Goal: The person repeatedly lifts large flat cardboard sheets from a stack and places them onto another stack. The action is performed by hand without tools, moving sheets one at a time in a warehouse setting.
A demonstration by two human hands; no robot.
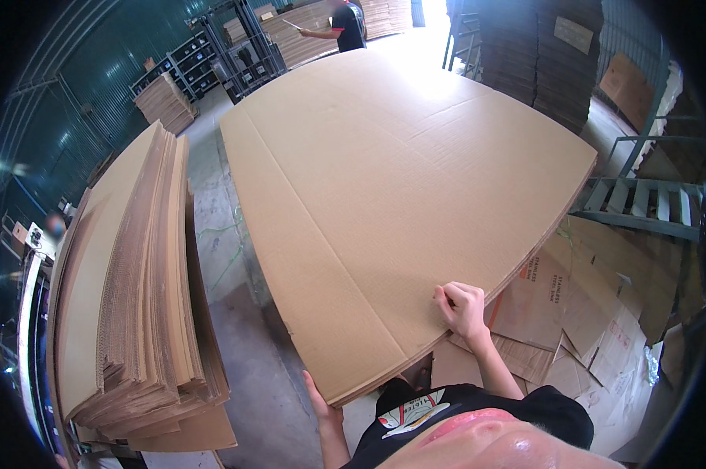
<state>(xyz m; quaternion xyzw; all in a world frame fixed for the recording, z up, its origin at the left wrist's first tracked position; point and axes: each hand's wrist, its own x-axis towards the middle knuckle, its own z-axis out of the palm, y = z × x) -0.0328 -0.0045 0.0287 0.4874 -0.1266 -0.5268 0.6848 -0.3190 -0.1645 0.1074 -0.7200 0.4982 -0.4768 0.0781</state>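
While handling anything this wide, mind the whole outline: from the centre up to 1 o'clock, brown cardboard sheets (400,195). Over at 9, a long pile of corrugated boards (153,273); best to allow clearance on that flank. Out at 4, flattened cartons (536,301), probably worth a careful step. Now, the hands! Also at 4, closer in, right hand (462,306) curled into a loose fist just over the near edge; no visible pinch, contact hard to tell. Down at 6, left hand (321,401), thumb raised beside the near-left corner, fingers hidden, grip impossible to tell. Ideally, share support evenly between both hands and avoid creasing that corner.
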